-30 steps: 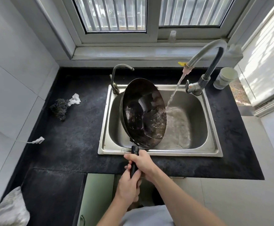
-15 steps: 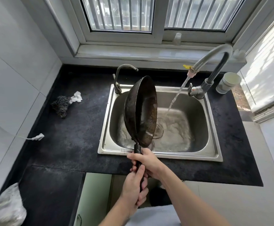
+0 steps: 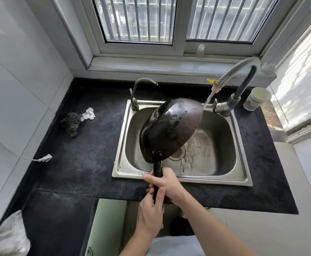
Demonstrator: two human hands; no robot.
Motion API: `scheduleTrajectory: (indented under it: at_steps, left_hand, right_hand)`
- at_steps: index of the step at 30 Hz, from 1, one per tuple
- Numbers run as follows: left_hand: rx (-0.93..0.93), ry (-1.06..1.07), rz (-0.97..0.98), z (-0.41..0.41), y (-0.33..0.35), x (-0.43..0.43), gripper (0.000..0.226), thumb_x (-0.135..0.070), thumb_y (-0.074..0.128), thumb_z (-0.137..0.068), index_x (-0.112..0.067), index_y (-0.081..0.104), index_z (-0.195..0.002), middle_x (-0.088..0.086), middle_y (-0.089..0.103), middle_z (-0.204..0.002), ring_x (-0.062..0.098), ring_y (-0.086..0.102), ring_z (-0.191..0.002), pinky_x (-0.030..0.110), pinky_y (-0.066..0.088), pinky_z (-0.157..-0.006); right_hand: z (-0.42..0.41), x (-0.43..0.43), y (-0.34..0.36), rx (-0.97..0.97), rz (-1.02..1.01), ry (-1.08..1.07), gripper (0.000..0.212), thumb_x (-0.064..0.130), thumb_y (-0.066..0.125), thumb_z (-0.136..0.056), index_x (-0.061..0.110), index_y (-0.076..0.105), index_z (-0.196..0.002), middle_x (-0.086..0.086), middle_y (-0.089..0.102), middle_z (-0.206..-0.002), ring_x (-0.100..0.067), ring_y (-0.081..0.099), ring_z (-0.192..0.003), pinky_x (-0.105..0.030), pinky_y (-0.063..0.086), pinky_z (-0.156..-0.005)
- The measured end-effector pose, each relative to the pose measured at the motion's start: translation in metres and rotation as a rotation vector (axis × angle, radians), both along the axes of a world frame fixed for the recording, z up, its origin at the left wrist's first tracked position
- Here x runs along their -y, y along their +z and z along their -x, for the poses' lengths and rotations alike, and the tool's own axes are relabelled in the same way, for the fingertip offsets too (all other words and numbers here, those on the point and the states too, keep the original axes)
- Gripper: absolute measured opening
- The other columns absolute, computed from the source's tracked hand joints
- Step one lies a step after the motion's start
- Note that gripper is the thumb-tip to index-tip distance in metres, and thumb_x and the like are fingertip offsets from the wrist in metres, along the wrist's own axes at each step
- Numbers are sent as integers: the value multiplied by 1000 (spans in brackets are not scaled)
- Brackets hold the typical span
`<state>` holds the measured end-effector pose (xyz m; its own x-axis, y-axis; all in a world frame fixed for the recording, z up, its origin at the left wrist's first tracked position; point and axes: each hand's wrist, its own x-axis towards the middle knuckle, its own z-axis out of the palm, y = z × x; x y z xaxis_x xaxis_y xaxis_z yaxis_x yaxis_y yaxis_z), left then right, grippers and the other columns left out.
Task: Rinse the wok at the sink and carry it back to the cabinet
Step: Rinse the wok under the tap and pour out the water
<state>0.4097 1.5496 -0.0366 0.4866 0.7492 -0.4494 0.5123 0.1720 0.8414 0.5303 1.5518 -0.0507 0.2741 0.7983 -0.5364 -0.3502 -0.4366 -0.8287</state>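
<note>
Black bench (image 3: pixel 77 163) under the window, sink (image 3: pixel 215 179) mid-frame. Wok (image 3: pixel 171 126) is tipped bottom-up over the basin, probably so tap (image 3: pixel 242 87) water rinses its back and drains off. Both grips are wrapped tight round the handle (image 3: pixel 158 168), right hand (image 3: pixel 167 183) above, left hand (image 3: pixel 151 213) below.

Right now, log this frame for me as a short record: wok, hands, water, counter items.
wok: tilted over the sink, outer side facing the camera, wet
handle: gripped by both hands
right hand: higher on the handle
left hand: lower on the handle
tap: running; stream reaches the wok's far rim
counter: scouring pad left of sink, cup right of tap
</note>
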Motion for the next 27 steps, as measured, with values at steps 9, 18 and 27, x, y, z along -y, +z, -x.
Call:
scheduleTrajectory:
  at_steps: [9,18,27]
  left_hand:
    - [328,128,811,-6,17,-1,45,-49,63,-73,-11,51,-93,0,44,-55,4,29,-30,12,17,-30]
    - [98,52,540,-15,3,2,61,-59,63,-69,-10,53,-103,4,47,-55,13,35,-34,22,29,-35]
    - [21,-40,373,-29,-8,2,25,-40,56,-94,-16,55,-101,5,49,-53,18,40,-34,26,34,-35]
  right_hand:
    - [-11,7,-3,58,-55,29,22,31,78,-82,11,69,-81,-15,76,-80,-28,71,-83,-59,54,-86]
    - [-11,5,-9,-87,125,-202,27,22,80,-86,9,59,-75,-4,65,-61,-21,64,-48,-31,54,-54]
    - [-22,4,-18,-116,192,-287,38,32,87,-78,9,59,-65,-8,61,-57,-21,57,-44,-42,53,-64]
